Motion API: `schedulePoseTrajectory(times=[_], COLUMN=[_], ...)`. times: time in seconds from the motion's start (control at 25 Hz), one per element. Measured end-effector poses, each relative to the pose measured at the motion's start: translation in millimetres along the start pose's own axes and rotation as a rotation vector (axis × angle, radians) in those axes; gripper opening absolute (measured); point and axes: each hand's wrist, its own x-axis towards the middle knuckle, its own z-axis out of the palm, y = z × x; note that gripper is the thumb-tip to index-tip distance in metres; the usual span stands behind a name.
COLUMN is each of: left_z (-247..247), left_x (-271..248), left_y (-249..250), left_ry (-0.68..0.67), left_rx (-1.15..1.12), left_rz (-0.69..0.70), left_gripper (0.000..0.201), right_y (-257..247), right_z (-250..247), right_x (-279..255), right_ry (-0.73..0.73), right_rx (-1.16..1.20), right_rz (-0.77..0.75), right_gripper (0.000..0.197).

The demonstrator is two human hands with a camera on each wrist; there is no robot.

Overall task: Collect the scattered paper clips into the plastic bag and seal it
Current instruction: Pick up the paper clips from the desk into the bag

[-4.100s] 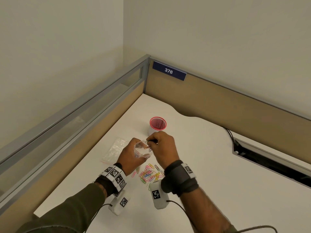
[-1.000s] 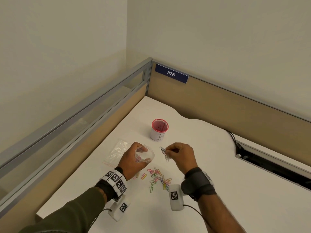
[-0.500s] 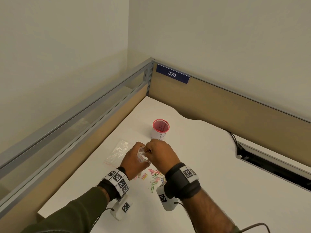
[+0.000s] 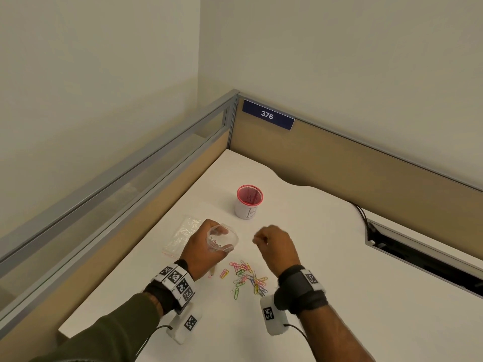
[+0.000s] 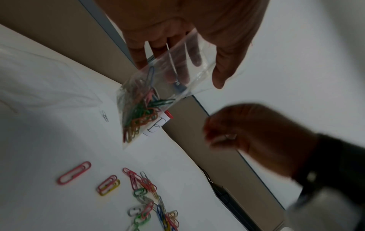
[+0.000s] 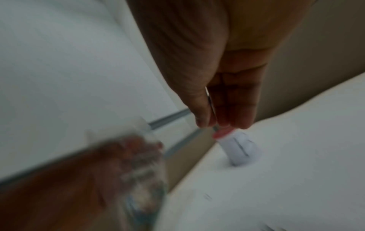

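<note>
1. Beneath both hands lies the bench (image 4: 326,270).
2. Left hand (image 4: 201,253) grips the plastic bag (image 5: 158,87), mouth open, clips already inside.
3. Right hand (image 4: 277,246), beside the bag, is curled, pinching something thin; I cannot tell what.
4. Loose paper clips (image 4: 248,278) lie between the wrists.
5. Risk: the slack bag could tip or its mouth collapse, spilling clips.
</note>
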Motion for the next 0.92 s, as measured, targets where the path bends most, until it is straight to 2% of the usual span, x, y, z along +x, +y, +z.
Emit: schedulePoseTrajectory(times=[0.12,0.2,0.32,0.44,0.6,0.68,0.8,0.92], left_z=[-11.0,-17.4,-20.8,-19.9,-17.4,-19.6,-22.8,-23.6], left_x=[-0.3,0.9,3.7,4.2,4.8,5.8,7.0,6.4], left_y=[-1.5,-2.1,-3.6,-2.6,0.0,-1.2,-4.0,-5.2], left_ry=[0.037,0.060,0.075,0.083,0.073,0.075,0.074,0.092], left_rx=[-0.036,-0.049,-0.065,-0.048,-0.021,-0.021,-0.022,-0.032], left_rz=[0.010,0.006,0.005,0.008,0.022,0.017,0.021,0.019], left_gripper=[0.043,0.042,0.043,0.044,0.047,0.047,0.046,0.044], right_y=[41.3,49.6,36.6,11.0,-18.7,-25.9,-21.5,-1.0], right_z=[43.9,74.2,100.3,105.7,121.0,130.1,131.0,119.8], right_x=[-13.7,-27.6,-38.2,-26.0,-11.1,-10.3,-10.7,-13.0], right_ry=[-0.240,-0.321,-0.272,-0.193,-0.262,-0.304,-0.310,-0.306], right_rx=[-0.170,-0.257,-0.302,-0.271,-0.308,-0.341,-0.369,-0.393], right_rz=[0.129,0.097,-0.003,-0.160,-0.378,-0.397,-0.415,-0.356], right_gripper=[0.025,0.027,0.024,0.023,0.028,0.030,0.019,0.014])
